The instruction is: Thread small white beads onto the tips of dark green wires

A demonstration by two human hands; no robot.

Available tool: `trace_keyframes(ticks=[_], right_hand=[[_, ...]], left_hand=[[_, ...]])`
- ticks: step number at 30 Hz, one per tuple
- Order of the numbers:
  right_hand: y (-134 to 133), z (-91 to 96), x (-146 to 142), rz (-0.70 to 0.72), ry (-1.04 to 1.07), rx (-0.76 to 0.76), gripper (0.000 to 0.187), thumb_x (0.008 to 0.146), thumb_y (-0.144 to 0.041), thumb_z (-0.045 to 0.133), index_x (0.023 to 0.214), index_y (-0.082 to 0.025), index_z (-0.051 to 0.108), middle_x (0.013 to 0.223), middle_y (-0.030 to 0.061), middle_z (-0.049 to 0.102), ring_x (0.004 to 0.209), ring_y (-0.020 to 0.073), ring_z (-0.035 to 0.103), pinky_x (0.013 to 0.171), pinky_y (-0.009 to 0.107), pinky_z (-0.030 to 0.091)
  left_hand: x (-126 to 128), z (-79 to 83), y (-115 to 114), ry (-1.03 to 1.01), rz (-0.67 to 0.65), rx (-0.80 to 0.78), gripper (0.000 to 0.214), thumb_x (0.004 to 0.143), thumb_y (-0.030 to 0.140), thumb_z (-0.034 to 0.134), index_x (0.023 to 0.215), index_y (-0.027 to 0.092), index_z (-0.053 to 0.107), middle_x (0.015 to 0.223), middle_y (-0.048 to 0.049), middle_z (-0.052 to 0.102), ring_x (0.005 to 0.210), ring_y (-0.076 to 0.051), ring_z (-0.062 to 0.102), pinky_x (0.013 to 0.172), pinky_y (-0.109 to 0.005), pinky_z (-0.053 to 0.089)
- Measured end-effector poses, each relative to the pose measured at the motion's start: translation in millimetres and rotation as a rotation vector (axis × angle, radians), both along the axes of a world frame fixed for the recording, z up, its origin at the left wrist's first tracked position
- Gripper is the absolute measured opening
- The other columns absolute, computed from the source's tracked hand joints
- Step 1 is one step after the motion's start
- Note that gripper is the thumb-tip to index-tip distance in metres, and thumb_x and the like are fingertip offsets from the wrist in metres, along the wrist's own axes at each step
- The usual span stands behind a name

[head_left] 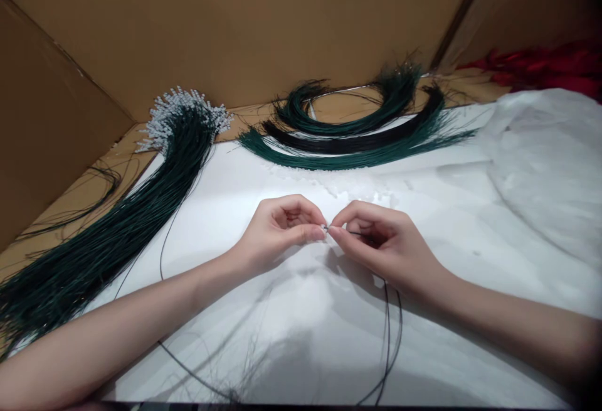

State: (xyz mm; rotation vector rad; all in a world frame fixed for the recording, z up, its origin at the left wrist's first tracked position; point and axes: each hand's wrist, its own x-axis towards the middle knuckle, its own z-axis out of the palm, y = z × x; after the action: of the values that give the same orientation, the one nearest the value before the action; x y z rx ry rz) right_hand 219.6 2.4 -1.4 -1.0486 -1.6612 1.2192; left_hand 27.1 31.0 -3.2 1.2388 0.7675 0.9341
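My left hand [277, 226] and my right hand [380, 241] meet fingertip to fingertip over a white sheet [291, 336]. The right hand pinches a thin dark wire [390, 336] that loops down toward me. The left hand's thumb and forefinger pinch a tiny white piece [324, 228] at the wire's tip; I cannot make out what it is. A scatter of small clear plastic pieces [357, 194] lies just beyond my hands.
A long bundle of dark green wires with white tips [155, 179] runs along the left. Curved bundles of green and black wires [357, 138] lie at the back. Cardboard walls [244, 22] enclose the space. Crumpled white plastic [545, 160] sits right, red material [550, 63] behind it.
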Motion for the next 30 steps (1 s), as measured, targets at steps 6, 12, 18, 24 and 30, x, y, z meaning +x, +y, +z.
trace_keyframes(ticks=[6,12,18,24,30], right_hand=[[1.1,0.6,-0.3,-0.018,-0.030,0.019,0.018,0.090,-0.032,0.062,0.079,-0.017,0.061,0.053,-0.0071,0.034,0.048,0.0063,0.031,0.045,0.024,0.022],[2.4,0.9,-0.7,-0.039,-0.004,-0.016,0.018,0.090,-0.030,0.060,0.078,-0.016,0.060,0.054,-0.0060,0.041,0.046,0.0053,0.035,0.044,0.022,0.024],[1.8,5.4,-1.4,-0.038,0.045,-0.117,0.018,0.091,-0.026,0.057,0.075,-0.017,0.052,0.049,-0.0085,0.041,0.038,0.0028,0.033,0.039,0.021,0.020],[0.4,3.5,-2.0,-0.017,-0.024,-0.027,0.020,0.093,-0.030,0.055,0.078,-0.017,0.052,0.053,-0.0068,0.041,0.045,0.0053,0.036,0.044,0.022,0.024],[2.7,0.8,-2.4,-0.023,-0.038,-0.002,0.020,0.094,-0.031,0.055,0.080,-0.016,0.053,0.056,-0.0057,0.043,0.049,0.0062,0.038,0.046,0.023,0.026]], left_hand=[[-0.2,-1.5,0.0,0.106,0.022,0.048,0.017,0.069,0.020,0.083,0.078,0.013,0.069,0.073,-0.0010,0.068,0.065,-0.008,0.060,0.062,-0.017,0.047],[0.5,-0.6,-1.2,0.151,0.024,0.081,0.018,0.073,0.025,0.081,0.080,0.014,0.069,0.076,-0.0014,0.068,0.069,-0.008,0.060,0.066,-0.018,0.047],[2.6,0.9,-1.8,0.160,0.040,0.080,0.019,0.073,0.025,0.081,0.082,0.014,0.068,0.077,-0.0011,0.067,0.069,-0.008,0.060,0.066,-0.017,0.046],[2.3,-0.5,-2.9,0.228,0.022,0.122,0.022,0.077,0.032,0.078,0.085,0.014,0.068,0.081,-0.0036,0.068,0.073,-0.011,0.061,0.068,-0.021,0.047],[1.3,1.1,-3.6,0.249,0.041,0.146,0.022,0.078,0.032,0.077,0.087,0.014,0.070,0.081,-0.0037,0.069,0.073,-0.010,0.061,0.068,-0.019,0.047]])
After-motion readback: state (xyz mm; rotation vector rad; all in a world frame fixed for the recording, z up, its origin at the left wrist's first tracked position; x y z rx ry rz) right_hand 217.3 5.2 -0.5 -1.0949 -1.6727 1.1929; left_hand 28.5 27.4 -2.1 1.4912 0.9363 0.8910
